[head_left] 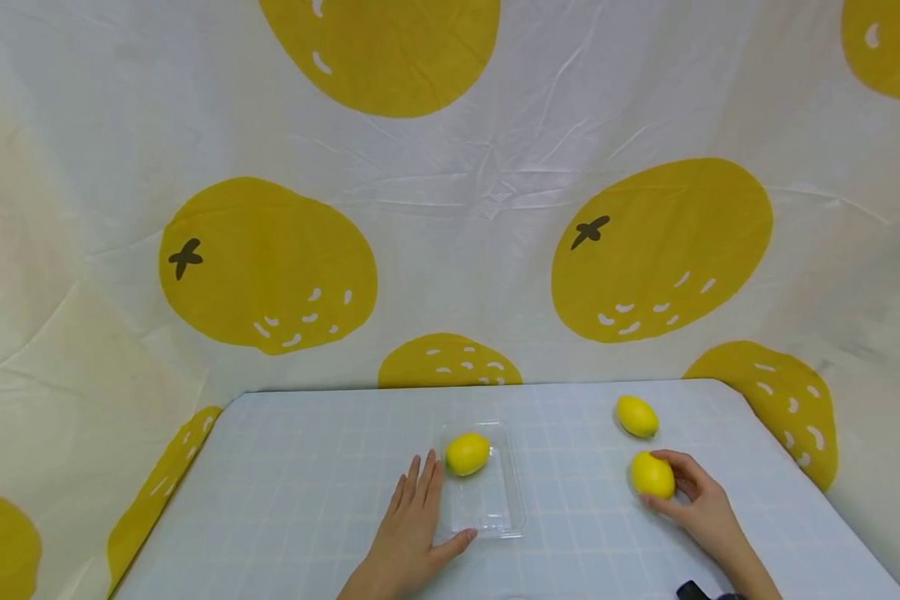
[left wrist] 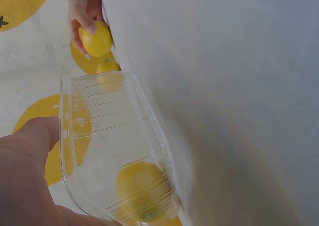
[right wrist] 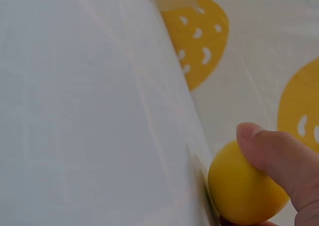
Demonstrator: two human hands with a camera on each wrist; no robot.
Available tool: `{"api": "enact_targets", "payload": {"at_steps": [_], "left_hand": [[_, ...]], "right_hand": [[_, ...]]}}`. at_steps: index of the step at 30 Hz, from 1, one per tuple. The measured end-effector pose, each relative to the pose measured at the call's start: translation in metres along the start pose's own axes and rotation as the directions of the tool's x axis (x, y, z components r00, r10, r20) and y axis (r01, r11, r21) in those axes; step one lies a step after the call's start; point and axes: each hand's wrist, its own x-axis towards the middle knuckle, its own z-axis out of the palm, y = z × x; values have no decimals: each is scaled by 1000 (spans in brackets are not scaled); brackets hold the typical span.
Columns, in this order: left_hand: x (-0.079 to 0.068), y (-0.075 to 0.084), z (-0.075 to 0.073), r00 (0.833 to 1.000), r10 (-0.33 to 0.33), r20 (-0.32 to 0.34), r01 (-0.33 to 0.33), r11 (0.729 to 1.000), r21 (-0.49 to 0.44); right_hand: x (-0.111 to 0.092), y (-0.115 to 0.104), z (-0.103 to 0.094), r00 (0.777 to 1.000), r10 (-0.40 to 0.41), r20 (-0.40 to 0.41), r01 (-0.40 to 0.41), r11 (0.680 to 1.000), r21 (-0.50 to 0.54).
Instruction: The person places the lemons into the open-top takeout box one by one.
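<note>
A clear plastic container (head_left: 487,508) sits on the table with one lemon (head_left: 467,454) in its far part. Along its left side lies my left hand (head_left: 412,521), the fingers straight and the thumb reaching to the near edge. The left wrist view shows the thumb touching the container's rim (left wrist: 62,151). To the right, my right hand (head_left: 703,504) holds another lemon (head_left: 651,475) between thumb and fingers, at or just above the tabletop; contact is unclear. Just beyond it lies a third lemon (head_left: 637,416). Part of the right hand's fingers is hidden in the right wrist view.
A pale blue checked cloth (head_left: 307,475) covers the table. Behind and beside it hangs a white sheet (head_left: 465,233) printed with large yellow fruit. A small black object (head_left: 693,591) shows at the bottom edge, near the right wrist.
</note>
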Motion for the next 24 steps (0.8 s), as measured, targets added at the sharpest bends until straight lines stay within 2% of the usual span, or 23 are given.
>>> {"api": "enact_targets", "payload": {"at_steps": [7,12,24], "left_hand": [[0,1,-1,1000,-3,-2,3,1000,-10],[0,2,-1,1000,-6,2,6,1000,-18],[1,1,-3,1000,-16,23,16,1000,-16]], "right_hand": [[3,-9,-4,1000,-27,-14,27,999,18],[6,-21,-3,997,-79,-11,80,996,50],[21,-55,16,984,-176,13,172,975,144]]}}
